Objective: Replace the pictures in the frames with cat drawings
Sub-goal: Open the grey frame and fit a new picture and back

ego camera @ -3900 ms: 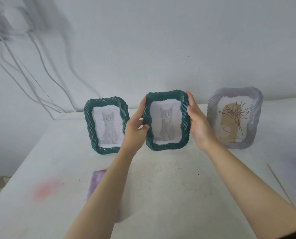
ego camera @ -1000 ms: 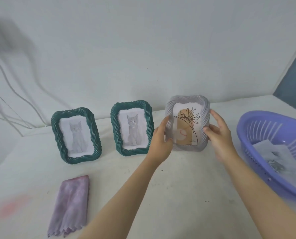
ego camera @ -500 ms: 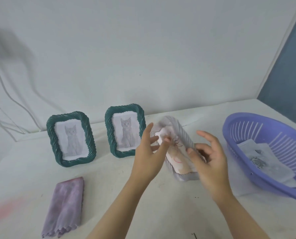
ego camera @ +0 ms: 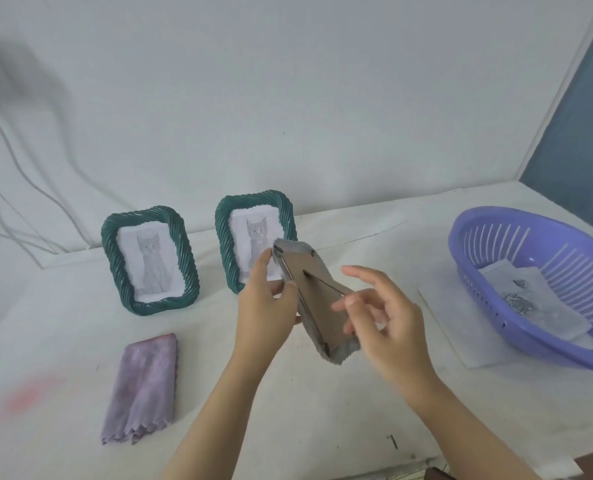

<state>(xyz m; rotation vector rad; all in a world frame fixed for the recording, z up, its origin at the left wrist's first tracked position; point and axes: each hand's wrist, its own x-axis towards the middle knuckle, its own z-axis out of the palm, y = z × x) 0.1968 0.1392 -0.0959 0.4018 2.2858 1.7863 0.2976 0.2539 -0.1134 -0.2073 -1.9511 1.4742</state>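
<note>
Fingers: left hand fingers and thumb curl round the left edge of the grey frame, gripping it. Right hand fingers are loosely spread and slightly bent over the frame's back, and I can't tell if the tips touch it. The frame is off the table, tilted, with its back toward me: flat brown board with a fold-out stand, and a scalloped grey rim around it. Behind it two green frames with rope-twist rims stand upright, a cat drawing in each. A folded mauve cloth with a zigzag hem lies front left. A lilac slotted plastic basket at right holds papers. Half a second ago I saw the grey frame's front with the plant print; it's now flipped to the board side. A second ago both hands held it upright.
</note>
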